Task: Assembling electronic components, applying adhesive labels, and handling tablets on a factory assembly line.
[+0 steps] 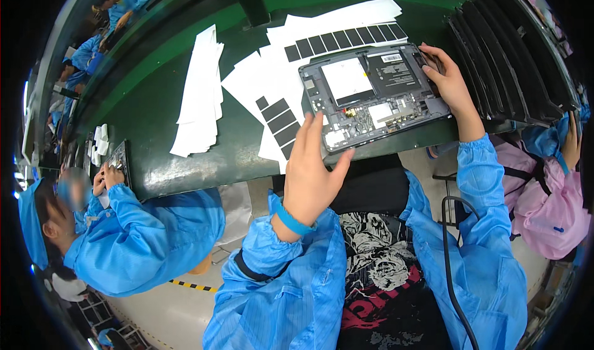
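An opened tablet-like device (346,116) lies tilted at the table's near edge, its circuit board, black battery and a white rectangular panel exposed. My right hand (455,87) grips its right end, the thumb on top and fingers round the far corner. At the lower left corner of the device is my left hand (312,174), fingers stretched and thumb spread, holding nothing; whether its fingertips touch the casing I cannot tell. Just beyond and to the left lie white sheets (244,81) bearing black rectangular pieces (281,124).
Another stack of white sheets (201,96) lies farther left on the green table (154,140). A row of black panels (495,53) stands upright at the right. One co-worker in blue (142,239) sits close on my left; another in pink (550,189) is at the right.
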### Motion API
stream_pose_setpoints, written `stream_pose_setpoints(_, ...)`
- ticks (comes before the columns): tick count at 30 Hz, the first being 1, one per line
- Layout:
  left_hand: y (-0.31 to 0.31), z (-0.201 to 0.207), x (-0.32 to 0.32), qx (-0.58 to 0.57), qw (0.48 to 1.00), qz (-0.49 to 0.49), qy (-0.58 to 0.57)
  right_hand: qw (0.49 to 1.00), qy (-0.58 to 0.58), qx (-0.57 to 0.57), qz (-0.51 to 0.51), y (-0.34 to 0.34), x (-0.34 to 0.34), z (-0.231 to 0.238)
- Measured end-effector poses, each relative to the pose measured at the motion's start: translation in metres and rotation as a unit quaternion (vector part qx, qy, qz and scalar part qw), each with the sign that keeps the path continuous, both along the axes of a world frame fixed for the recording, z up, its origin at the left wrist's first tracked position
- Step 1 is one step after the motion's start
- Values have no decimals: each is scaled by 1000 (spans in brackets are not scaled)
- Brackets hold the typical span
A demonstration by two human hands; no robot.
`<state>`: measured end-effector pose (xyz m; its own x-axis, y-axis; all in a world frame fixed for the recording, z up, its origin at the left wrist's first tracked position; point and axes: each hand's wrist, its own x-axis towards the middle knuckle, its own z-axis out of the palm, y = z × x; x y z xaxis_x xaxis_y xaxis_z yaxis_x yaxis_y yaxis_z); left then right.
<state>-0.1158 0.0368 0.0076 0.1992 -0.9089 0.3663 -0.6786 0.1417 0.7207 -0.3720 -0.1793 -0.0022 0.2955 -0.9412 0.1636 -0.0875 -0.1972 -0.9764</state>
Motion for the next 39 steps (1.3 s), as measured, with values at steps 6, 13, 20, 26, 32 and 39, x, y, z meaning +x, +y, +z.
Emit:
stream_pose_setpoints(6, -18, 19, 7, 122, 883, 21, 453, 999, 25, -1, -25, 7, -6, -8)
stream_pose_setpoints(13, 2, 21, -42, -97, 785, -149, 593, 982, -106, 121, -96, 77, 18, -1)
stream_pose_setpoints(20, -19, 9, -57, -114, 855, 8, 506, 964, -171, 64, -191, 146, 50, -7)
stream_pose_setpoints(26, -26, 41, 0, -53, 775, -115, 620, 966, 0, -190, -176, 116, 11, 33)
stream_pose_setpoints(32, -54, 56, 28, 170, 714, -283, 618, 979, -186, 84, 8, 57, 33, 78)
stream_pose_setpoints(39, -61, 55, 28, 238, 526, -387, 719, 984, -126, 128, 4, 57, 16, 59)
